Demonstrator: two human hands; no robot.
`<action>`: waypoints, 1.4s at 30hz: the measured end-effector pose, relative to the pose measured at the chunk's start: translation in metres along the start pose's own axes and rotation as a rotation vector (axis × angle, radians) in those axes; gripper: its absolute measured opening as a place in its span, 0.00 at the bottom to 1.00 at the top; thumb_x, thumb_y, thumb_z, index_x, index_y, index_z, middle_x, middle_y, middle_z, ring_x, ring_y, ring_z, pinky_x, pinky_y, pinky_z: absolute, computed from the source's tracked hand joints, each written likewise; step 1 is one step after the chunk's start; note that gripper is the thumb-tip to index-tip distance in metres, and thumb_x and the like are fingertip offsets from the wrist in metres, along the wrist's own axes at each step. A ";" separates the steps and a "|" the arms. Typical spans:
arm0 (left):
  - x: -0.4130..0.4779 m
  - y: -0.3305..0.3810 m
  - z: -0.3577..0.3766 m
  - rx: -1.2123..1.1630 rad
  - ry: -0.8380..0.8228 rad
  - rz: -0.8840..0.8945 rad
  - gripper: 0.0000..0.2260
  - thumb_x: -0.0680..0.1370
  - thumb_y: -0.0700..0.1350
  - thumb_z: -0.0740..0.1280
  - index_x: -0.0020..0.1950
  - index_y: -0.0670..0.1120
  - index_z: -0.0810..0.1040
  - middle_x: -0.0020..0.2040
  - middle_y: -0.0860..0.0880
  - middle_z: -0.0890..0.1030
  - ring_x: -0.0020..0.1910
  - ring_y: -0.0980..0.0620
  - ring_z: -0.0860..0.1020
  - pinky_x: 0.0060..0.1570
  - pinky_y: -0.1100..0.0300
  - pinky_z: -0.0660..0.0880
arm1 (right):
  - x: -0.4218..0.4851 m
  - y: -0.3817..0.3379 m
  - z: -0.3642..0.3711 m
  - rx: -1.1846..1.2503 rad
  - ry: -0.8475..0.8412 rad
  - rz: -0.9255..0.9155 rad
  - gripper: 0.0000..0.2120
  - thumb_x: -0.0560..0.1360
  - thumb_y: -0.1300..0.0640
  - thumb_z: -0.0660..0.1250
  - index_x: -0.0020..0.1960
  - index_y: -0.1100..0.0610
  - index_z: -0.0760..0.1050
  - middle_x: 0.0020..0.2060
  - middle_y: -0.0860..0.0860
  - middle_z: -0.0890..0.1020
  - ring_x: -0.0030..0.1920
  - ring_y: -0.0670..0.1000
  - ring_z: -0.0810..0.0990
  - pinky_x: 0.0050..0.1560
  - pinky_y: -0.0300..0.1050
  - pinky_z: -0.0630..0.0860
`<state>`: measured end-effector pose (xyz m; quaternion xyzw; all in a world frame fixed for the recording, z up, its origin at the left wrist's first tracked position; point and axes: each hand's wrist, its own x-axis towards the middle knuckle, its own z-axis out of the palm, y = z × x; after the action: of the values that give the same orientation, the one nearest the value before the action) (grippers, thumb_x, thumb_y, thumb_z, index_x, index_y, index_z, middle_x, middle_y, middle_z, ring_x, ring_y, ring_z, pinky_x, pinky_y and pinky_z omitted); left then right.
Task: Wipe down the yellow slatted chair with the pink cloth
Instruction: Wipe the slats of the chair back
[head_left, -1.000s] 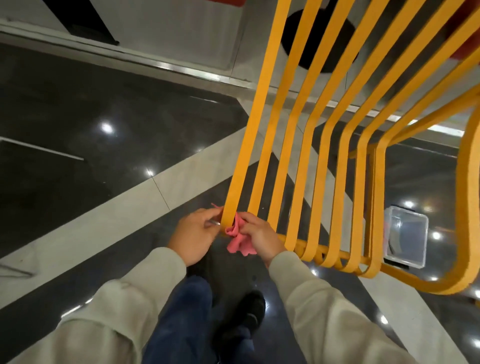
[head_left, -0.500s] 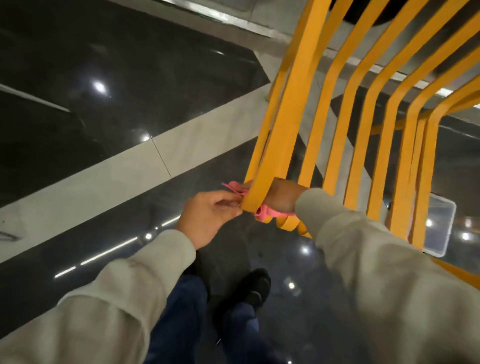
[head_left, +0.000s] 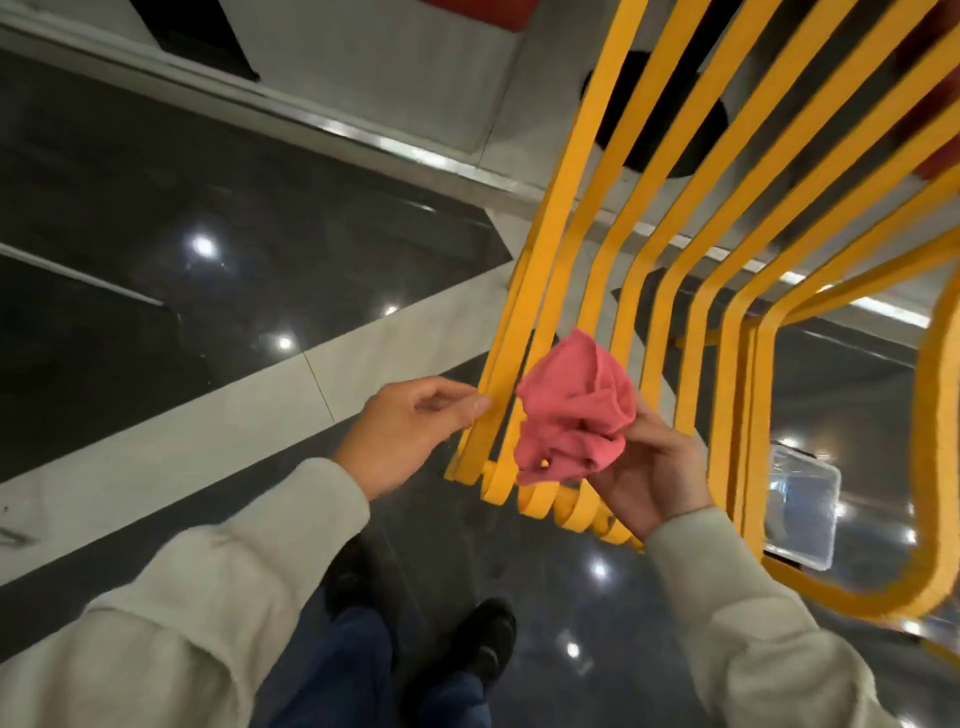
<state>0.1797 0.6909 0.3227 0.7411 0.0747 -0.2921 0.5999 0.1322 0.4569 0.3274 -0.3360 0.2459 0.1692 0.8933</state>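
Cloth tip: right hand (head_left: 654, 470) grips the bunched pink cloth (head_left: 571, 415) against the yellow slatted chair (head_left: 631, 291), at 3 o'clock from the left hand (head_left: 410, 428). Its loosely curled fingertips touch the outer slat (head_left: 558, 208); pinching it? Can't tell. Flatten the cloth, wrap one slat, slide along.

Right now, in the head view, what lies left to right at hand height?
left hand → outer yellow slat → pink cloth → right hand → clear box → chair's curved yellow frame
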 end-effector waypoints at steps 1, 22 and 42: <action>-0.003 0.016 0.003 -0.053 -0.030 0.004 0.11 0.71 0.54 0.72 0.50 0.52 0.84 0.48 0.51 0.86 0.51 0.52 0.83 0.56 0.53 0.78 | -0.002 -0.007 0.011 0.050 -0.011 -0.035 0.24 0.63 0.66 0.66 0.58 0.59 0.81 0.46 0.58 0.84 0.43 0.57 0.84 0.44 0.51 0.83; 0.160 0.089 -0.080 0.099 0.173 0.074 0.03 0.75 0.45 0.69 0.41 0.49 0.81 0.38 0.49 0.84 0.38 0.50 0.82 0.42 0.52 0.78 | 0.131 -0.079 0.076 -0.616 0.605 -0.294 0.10 0.82 0.56 0.60 0.55 0.59 0.78 0.45 0.55 0.85 0.46 0.54 0.84 0.49 0.51 0.79; 0.326 0.024 0.036 0.235 -0.033 0.261 0.08 0.78 0.50 0.66 0.50 0.49 0.82 0.40 0.46 0.82 0.41 0.46 0.80 0.44 0.51 0.79 | 0.252 -0.018 -0.071 -1.494 0.626 -0.176 0.08 0.77 0.57 0.66 0.55 0.56 0.77 0.50 0.52 0.77 0.49 0.55 0.76 0.49 0.48 0.75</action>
<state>0.4452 0.5729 0.1682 0.8046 -0.0666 -0.2309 0.5430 0.3247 0.4297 0.1513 -0.8930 0.2793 0.1160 0.3334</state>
